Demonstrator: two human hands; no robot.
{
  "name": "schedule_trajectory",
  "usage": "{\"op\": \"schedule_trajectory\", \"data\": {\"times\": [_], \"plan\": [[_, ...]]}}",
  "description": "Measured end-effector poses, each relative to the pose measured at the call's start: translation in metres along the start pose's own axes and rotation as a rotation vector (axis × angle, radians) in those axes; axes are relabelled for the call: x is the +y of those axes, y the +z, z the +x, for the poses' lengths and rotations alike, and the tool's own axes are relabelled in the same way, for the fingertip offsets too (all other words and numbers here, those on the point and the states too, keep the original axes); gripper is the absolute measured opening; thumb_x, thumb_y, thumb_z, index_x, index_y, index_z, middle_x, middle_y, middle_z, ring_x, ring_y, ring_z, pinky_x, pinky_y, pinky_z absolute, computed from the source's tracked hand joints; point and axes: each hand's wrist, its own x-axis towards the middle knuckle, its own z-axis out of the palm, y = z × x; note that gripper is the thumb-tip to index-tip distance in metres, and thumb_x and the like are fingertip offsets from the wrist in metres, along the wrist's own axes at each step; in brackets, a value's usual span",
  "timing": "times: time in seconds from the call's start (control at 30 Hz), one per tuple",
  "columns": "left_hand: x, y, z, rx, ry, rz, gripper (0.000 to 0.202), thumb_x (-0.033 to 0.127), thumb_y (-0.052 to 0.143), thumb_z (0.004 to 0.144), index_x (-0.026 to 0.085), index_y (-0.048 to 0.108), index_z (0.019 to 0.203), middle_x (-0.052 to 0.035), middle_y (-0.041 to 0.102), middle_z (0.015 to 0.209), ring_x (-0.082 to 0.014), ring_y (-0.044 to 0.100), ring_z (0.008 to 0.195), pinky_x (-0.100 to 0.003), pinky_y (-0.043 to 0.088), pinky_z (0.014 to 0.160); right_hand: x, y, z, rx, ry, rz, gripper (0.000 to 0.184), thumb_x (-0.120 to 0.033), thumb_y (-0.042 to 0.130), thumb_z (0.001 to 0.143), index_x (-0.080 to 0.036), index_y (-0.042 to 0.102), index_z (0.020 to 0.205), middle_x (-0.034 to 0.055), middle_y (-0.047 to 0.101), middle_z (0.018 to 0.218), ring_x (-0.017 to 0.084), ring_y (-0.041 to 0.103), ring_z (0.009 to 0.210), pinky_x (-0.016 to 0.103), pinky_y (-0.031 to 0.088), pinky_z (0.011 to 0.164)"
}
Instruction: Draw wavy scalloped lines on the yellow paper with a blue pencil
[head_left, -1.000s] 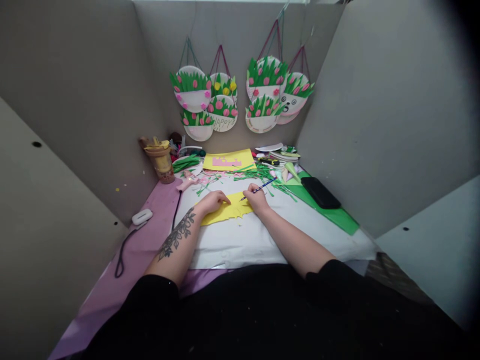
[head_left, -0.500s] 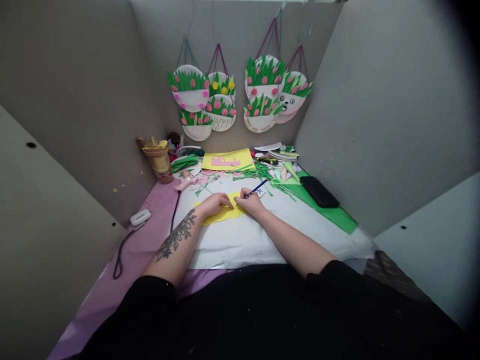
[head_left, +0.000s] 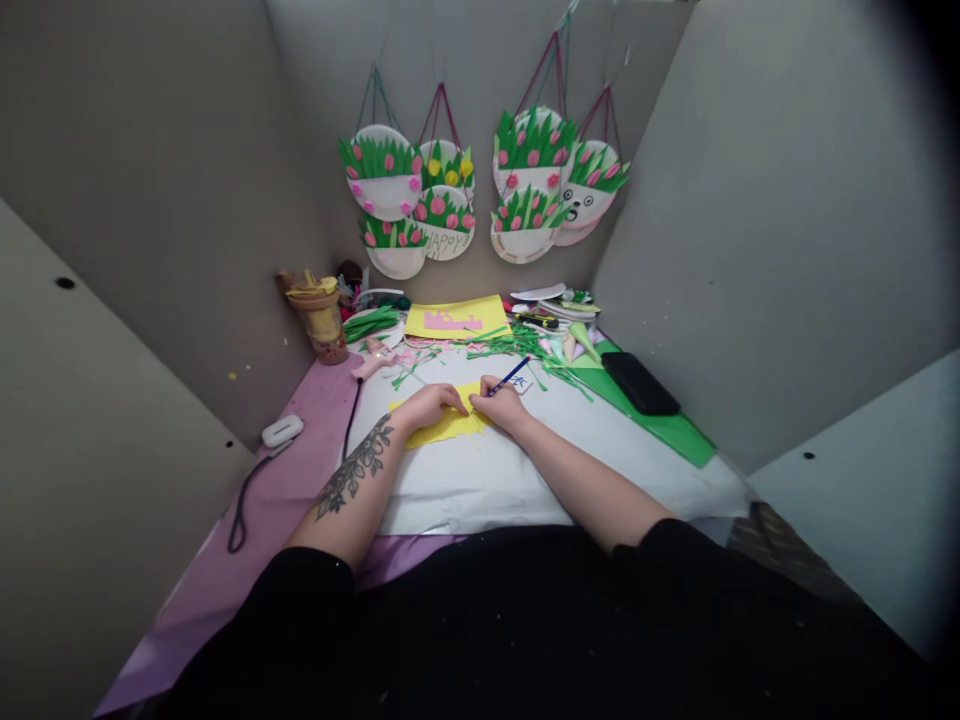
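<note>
A piece of yellow paper (head_left: 442,434) with a ragged lower edge lies on the white covering in front of me. My left hand (head_left: 431,405) is bent over it, thumb and fingers pressing the paper down near its middle. In my right hand (head_left: 501,404) is a slim dark blue pencil (head_left: 513,374), pinched near its lower end and slanting up to the right. The pencil's tip is at the paper, close to my left fingertips, partly hidden by my fingers. A small white piece with blue marks (head_left: 521,384) lies just beyond my right hand.
Behind my hands are green paper strips (head_left: 517,342), a yellow sheet with a pink cutout (head_left: 491,318) and a pink glue gun (head_left: 369,366). A cup (head_left: 322,325) stands left; a black phone (head_left: 640,383) lies right on green paper (head_left: 694,448). Decorated paper plates (head_left: 384,198) hang on the back wall.
The pencil's upper end has swung slightly to the left and stands a little steeper. Both hands stay in nearly the same place on the yellow paper. The camera view has shifted slightly.
</note>
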Motion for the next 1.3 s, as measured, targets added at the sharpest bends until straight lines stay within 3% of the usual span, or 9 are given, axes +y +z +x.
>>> {"op": "schedule_trajectory", "data": {"times": [1.3], "plan": [[-0.0038,0.0014,0.0000,-0.005,-0.002,-0.009,0.058,-0.009,0.038,0.064,0.022,0.074,0.097,-0.0029,0.066,0.103,-0.0117,0.061,0.089,-0.022,0.046,0.085,0.0013,-0.0008,0.0005,0.032,0.010,-0.007,0.017,-0.024,0.053,0.057,-0.020,0.037,0.053,-0.0065,0.036,0.049,0.010,0.035,0.052,0.023,0.027,0.049]]}}
